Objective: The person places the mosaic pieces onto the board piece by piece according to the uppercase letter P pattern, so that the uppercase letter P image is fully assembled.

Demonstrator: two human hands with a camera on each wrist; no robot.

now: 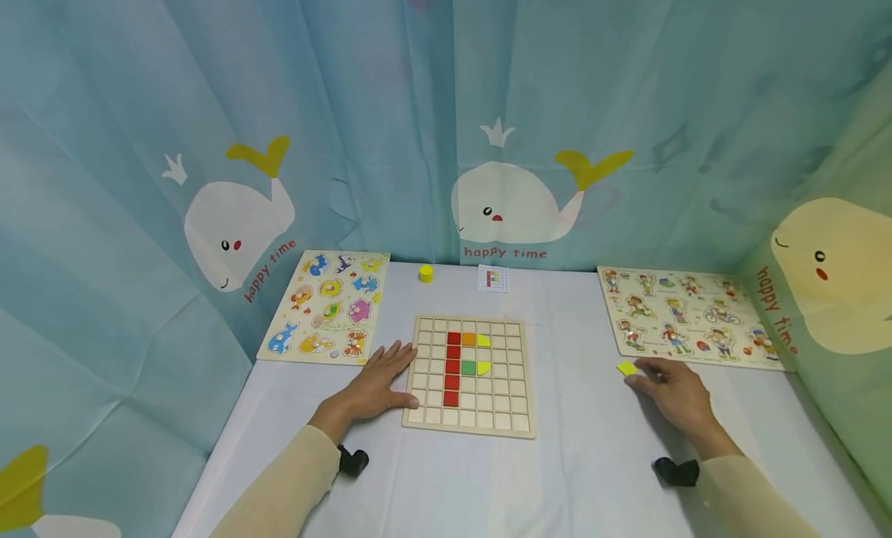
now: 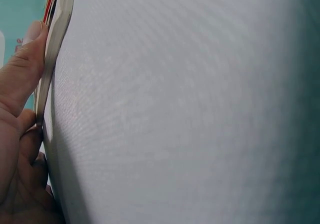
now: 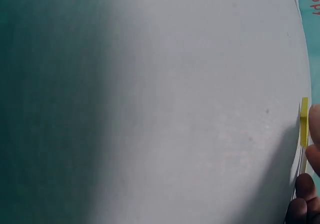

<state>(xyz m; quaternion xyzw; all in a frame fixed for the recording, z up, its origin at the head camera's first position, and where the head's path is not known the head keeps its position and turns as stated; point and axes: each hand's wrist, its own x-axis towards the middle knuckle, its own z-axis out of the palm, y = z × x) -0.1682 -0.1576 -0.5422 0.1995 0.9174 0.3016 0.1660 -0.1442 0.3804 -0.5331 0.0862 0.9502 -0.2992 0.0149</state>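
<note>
A square wooden grid board (image 1: 495,416) lies mid-table. It carries a column of red square tiles (image 1: 453,366), an orange tile (image 1: 469,339), a green tile (image 1: 469,368) and two yellow rounded tiles (image 1: 483,368). Against the board's left edge rests my left hand (image 1: 372,383), fingers spread; in the left wrist view its thumb (image 2: 31,51) touches the board's side. Off to the right, my right hand (image 1: 672,391) pinches a small yellow tile (image 1: 626,368) with thumb and forefinger, low over the cloth. Only that tile's thin edge (image 3: 304,121) shows in the right wrist view.
A sea-animal puzzle board (image 1: 327,310) lies at the back left, a puzzle board with figures (image 1: 686,315) at the back right. Between them stand a yellow cylinder (image 1: 426,273) and a small pattern card (image 1: 493,279). Whale-printed curtains (image 1: 404,120) border the white-covered table.
</note>
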